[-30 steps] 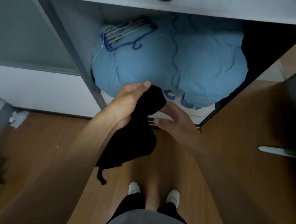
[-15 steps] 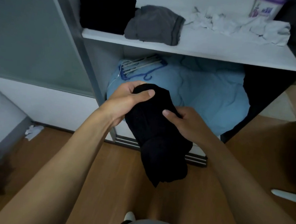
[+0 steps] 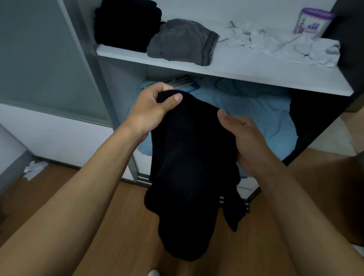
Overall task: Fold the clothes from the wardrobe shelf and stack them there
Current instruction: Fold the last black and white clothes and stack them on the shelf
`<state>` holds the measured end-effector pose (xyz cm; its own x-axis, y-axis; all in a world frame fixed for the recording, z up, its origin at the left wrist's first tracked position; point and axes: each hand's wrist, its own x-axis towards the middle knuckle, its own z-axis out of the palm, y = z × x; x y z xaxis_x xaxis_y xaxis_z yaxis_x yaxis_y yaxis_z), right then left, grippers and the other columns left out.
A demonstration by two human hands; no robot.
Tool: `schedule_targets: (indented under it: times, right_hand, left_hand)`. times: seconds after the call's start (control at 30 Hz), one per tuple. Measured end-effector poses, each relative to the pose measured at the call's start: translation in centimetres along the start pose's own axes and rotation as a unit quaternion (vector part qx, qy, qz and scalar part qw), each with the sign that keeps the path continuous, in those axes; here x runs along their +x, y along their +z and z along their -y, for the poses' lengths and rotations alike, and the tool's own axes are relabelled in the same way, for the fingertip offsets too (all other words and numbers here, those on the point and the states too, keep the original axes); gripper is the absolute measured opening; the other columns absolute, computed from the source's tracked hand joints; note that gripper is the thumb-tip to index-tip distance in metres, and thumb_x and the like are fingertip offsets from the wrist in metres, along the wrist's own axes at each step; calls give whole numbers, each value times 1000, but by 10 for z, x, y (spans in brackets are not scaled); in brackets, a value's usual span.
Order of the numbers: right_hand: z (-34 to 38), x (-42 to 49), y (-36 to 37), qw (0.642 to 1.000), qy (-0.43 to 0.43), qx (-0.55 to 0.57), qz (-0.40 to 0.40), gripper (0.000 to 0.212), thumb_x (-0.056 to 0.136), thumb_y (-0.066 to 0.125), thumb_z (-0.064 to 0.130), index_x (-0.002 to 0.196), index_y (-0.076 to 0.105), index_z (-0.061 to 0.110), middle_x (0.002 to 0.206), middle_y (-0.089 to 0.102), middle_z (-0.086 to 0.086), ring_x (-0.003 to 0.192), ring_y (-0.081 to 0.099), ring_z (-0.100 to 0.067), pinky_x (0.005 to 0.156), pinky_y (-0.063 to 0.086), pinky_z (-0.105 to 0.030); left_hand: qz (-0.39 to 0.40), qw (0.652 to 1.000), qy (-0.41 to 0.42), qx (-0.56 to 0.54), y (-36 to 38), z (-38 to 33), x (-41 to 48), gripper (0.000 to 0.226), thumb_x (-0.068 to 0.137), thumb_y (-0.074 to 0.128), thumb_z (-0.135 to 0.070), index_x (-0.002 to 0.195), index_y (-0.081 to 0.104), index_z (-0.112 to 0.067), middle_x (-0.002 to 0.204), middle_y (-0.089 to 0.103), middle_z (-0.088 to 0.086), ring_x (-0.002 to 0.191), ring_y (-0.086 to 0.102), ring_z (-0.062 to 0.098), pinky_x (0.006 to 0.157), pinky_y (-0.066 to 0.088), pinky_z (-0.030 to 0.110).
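Observation:
A black garment (image 3: 187, 161) hangs in front of me, below the white wardrobe shelf (image 3: 228, 72). My left hand (image 3: 152, 110) grips its top left corner, thumb over the cloth. My right hand (image 3: 241, 139) lies along the garment's right edge with the fingers straight and the thumb at the cloth. On the shelf sit a folded black stack (image 3: 126, 19) at the left, a folded grey garment (image 3: 182, 41) beside it, and crumpled white clothes (image 3: 287, 45) at the right.
A purple-lidded tub (image 3: 312, 22) stands at the shelf's back right. Blue bedding (image 3: 257, 114) and hangers (image 3: 182, 84) fill the compartment below. A frosted sliding door (image 3: 29, 43) is at the left. A scrap of white paper (image 3: 34, 167) lies on the wooden floor.
My view has tilted up from the floor to the shelf. Both hands lifted the black garment higher, and it now hangs spread out between them. My right hand's fingers have straightened.

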<state>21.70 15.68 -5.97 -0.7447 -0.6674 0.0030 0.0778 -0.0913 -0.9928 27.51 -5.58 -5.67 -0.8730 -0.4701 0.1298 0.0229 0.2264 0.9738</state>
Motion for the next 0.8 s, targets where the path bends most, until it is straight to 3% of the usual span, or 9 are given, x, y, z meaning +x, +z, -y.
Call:
schedule_targets:
  times: [0.13,0.23,0.33,0.43,0.5,0.6,0.67,0.73,0.8]
  right_hand:
    - [24,13,14,994,-21,22,-105,29,97,62,31,81,79,14,86,77,-10,82,74,-22,77,59,-35]
    - [29,22,25,994,-12,-1,-112,30,100,57,28,84,75,10,78,76,-7,72,74,-21,68,59,-34]
    - [34,27,33,994,7,12,-105,32,102,53,29,100,70,3,91,76,-18,81,75,-30,74,61,-39]
    - [39,31,40,994,15,25,-110,28,102,53,26,93,68,5,82,73,-15,71,72,-25,70,60,-34]
    - [37,32,45,993,22,31,-112,29,102,53,25,98,68,0,83,69,-18,71,69,-23,71,61,-34]
    - [29,30,48,993,39,38,-104,35,102,54,27,111,67,-4,98,72,-26,81,71,-28,75,62,-34]
    - [25,26,40,995,26,-3,-99,28,101,56,27,102,72,4,88,77,-12,78,75,-22,69,61,-30]
    - [18,20,22,989,-2,-97,-108,23,99,58,21,87,73,8,78,77,-8,71,73,-18,70,62,-33]
    - [5,13,7,972,-27,-203,-114,20,95,59,11,84,70,-2,84,73,-21,73,66,-18,76,57,-40]
  left_hand:
    - [22,999,-27,11,12,1,-1,9,97,61,-15,105,62,-20,101,64,-3,93,61,8,81,49,24]
    - [5,1000,-1,7,12,-1,-15,10,96,58,-13,93,64,-21,83,66,-5,79,64,8,70,47,25]
    - [105,994,-2,-30,6,2,-35,16,94,56,-21,83,68,-19,76,70,-1,74,67,12,68,50,26]
    - [211,976,-49,20,1,9,-49,20,88,65,-32,89,68,-13,87,68,6,88,67,17,88,52,34]
    - [200,977,-48,53,9,13,-51,22,88,72,-30,96,70,-10,91,74,5,91,70,21,91,53,33]
    - [97,990,-34,102,23,10,-47,23,95,66,-21,95,69,2,89,74,15,81,71,29,75,55,42]
    - [85,992,-32,85,23,8,-44,25,99,59,-14,91,65,9,81,66,11,71,61,21,68,47,34]
    - [108,993,-38,21,14,5,-43,20,101,54,-9,89,68,-2,80,66,5,72,60,14,66,47,26]
    - [124,990,-49,-47,7,0,-41,25,100,51,-6,91,73,-13,83,72,2,75,67,13,67,52,21]
